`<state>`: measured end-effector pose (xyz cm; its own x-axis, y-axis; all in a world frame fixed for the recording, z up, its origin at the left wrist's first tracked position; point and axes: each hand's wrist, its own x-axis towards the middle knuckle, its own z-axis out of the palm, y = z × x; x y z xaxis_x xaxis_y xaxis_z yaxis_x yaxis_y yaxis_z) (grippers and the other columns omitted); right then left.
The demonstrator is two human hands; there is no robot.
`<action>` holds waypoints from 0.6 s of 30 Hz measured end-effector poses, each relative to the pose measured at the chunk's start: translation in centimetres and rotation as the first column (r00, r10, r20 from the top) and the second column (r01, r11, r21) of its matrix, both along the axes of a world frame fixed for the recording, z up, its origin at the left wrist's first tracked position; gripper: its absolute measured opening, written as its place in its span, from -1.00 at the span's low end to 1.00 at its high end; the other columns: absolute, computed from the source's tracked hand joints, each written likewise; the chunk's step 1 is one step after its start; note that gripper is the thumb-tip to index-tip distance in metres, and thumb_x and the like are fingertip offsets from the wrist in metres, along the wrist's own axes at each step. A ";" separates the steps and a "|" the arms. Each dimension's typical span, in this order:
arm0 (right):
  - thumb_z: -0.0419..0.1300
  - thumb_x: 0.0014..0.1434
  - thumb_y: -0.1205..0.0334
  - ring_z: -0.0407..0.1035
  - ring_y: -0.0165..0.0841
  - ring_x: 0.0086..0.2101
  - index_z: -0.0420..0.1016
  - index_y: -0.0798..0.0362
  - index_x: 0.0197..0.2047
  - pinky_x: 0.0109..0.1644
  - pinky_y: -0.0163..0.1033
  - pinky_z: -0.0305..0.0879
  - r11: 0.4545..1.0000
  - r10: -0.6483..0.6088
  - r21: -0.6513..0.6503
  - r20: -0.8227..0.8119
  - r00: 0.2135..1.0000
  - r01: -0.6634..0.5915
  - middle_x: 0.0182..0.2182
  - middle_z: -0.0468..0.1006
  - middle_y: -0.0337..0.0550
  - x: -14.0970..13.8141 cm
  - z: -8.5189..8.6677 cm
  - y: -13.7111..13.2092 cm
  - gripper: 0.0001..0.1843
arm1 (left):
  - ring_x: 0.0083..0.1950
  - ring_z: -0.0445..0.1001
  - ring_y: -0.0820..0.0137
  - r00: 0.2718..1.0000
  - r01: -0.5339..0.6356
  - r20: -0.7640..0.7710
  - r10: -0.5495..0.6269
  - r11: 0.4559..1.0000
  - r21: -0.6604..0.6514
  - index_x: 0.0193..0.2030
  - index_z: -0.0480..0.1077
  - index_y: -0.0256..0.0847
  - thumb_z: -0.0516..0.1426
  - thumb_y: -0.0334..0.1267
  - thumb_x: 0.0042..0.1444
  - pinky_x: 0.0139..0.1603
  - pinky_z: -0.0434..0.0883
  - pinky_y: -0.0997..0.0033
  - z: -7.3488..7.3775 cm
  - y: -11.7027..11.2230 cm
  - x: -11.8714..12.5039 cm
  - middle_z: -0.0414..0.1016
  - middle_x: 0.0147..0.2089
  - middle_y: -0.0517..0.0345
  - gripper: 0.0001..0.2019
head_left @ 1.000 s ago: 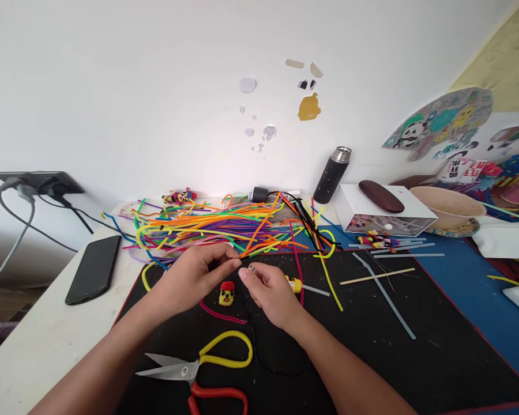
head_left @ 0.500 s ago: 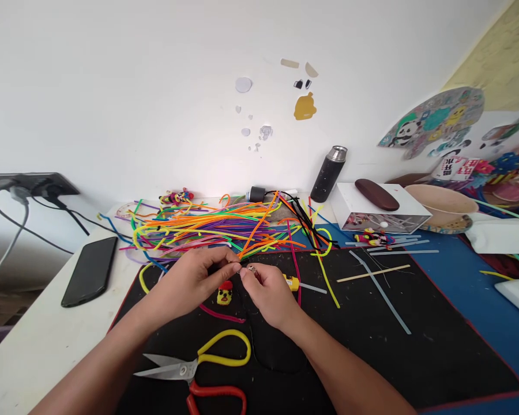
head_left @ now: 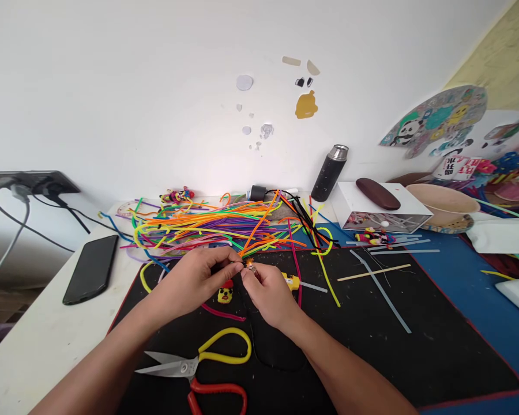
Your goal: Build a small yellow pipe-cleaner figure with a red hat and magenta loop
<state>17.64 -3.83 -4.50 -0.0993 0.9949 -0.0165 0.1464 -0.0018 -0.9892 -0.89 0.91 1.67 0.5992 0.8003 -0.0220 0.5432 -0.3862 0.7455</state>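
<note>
Your hands have drawn together since a second ago: the left hand (head_left: 194,276) and right hand (head_left: 268,291) now meet fingertip to fingertip, both pinched on a tiny metal piece (head_left: 249,266) held just above the black mat (head_left: 415,357). That closing gap suggests you are fitting or twisting it. The small yellow figure (head_left: 225,293) lies on the mat just below your hands, the scissors (head_left: 199,369) nearer you, the pipe cleaners (head_left: 216,227) heaped on the counter (head_left: 38,346) beyond.

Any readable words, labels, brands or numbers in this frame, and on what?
Red characters on the white packet at far right: too blurred to read.
Marking at the scissors pivot: too small to read.
Panda picture on the wall: no legible words.
Nothing else carries text.
</note>
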 end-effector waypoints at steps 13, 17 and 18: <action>0.13 0.34 0.00 0.00 -0.43 -0.55 0.10 -0.07 -0.51 -0.46 -0.25 -0.11 1.000 -0.019 -0.024 -0.048 0.999 0.018 -0.63 0.11 -0.40 0.4 -0.5 0.3 -0.56 | -0.34 0.41 0.34 1.000 -0.004 -0.006 0.004 1.000 0.001 -0.15 0.58 -0.16 0.07 0.04 0.44 -0.34 0.25 0.41 0.1 -0.1 0.1 0.55 -0.34 0.16 -0.63; 0.13 0.34 -0.01 0.00 -0.44 -0.57 0.12 -0.06 -0.53 -0.47 -0.25 -0.10 1.000 -0.008 -0.023 -0.031 0.999 0.008 -0.65 0.13 -0.41 0.6 -0.6 0.4 -0.55 | -0.41 0.32 0.37 1.000 -0.010 -0.001 0.010 0.998 -0.055 -0.20 0.55 -0.17 0.04 0.10 0.44 -0.40 0.21 0.42 0.2 -0.1 0.1 0.42 -0.42 0.22 -0.57; 0.14 0.34 -0.01 0.01 -0.44 -0.57 0.13 -0.06 -0.54 -0.47 -0.25 -0.09 1.000 -0.004 -0.017 -0.019 1.000 0.004 -0.65 0.14 -0.40 0.6 -0.6 0.3 -0.54 | -0.42 0.30 0.38 1.000 -0.015 -0.003 0.015 0.997 -0.079 -0.21 0.54 -0.17 0.03 0.12 0.45 -0.41 0.20 0.43 0.2 -0.1 0.0 0.38 -0.44 0.23 -0.55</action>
